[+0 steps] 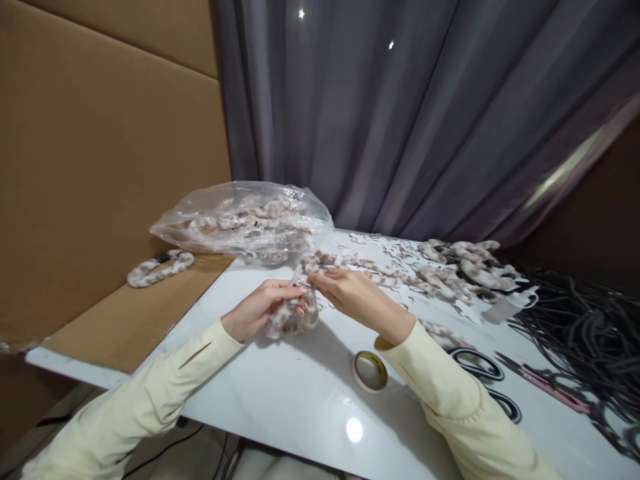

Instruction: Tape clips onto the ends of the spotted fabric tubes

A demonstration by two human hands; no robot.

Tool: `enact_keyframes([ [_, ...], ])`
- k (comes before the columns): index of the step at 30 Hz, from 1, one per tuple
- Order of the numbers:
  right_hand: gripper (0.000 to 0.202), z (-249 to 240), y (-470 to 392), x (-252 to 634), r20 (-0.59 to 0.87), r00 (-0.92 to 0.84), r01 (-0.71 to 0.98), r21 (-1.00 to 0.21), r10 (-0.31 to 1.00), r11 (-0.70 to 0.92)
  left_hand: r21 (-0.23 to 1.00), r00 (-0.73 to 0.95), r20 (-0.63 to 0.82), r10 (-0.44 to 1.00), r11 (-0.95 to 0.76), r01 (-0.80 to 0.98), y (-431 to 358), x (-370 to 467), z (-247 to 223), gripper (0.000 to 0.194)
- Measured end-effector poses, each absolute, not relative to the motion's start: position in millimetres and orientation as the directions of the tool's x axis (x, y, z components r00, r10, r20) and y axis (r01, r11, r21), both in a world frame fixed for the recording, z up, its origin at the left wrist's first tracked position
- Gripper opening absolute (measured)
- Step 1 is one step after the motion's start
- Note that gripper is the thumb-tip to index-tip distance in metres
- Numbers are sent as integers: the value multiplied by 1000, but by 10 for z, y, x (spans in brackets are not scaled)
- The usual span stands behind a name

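My left hand is closed on a fluffy white-and-brown loop just above the white table. A narrow whitish strip sticks up by the left thumb; I cannot make out what it is. My right hand reaches in from the right, its fingers pinched at the top of the same loop, and the fingertips are partly hidden. Behind my hands, a long fluffy strip runs along the table toward a heap of similar pieces.
A clear plastic bag of fluffy loops lies at the back left. One finished-looking loop rests on cardboard. At right are a tape roll, a white bottle, scissors and black cords.
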State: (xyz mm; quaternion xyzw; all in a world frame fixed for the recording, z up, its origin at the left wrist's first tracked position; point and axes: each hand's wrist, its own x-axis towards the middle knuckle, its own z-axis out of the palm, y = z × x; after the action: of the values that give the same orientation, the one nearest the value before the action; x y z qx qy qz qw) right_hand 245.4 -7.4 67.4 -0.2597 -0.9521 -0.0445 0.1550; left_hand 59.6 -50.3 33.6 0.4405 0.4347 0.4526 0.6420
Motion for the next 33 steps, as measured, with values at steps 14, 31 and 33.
enact_keyframes([
  [14,24,636,39,2511,327,-745,631,62,581,774,953,157,-126,979,164,-257,-511,614,371,15],
  [31,22,746,-82,2441,244,-931,198,-288,272,937,954,198,-116,973,165,-250,-494,648,281,13],
  [33,17,752,-75,2444,258,-924,198,-314,284,929,947,231,-119,966,180,-267,-497,647,280,11],
])
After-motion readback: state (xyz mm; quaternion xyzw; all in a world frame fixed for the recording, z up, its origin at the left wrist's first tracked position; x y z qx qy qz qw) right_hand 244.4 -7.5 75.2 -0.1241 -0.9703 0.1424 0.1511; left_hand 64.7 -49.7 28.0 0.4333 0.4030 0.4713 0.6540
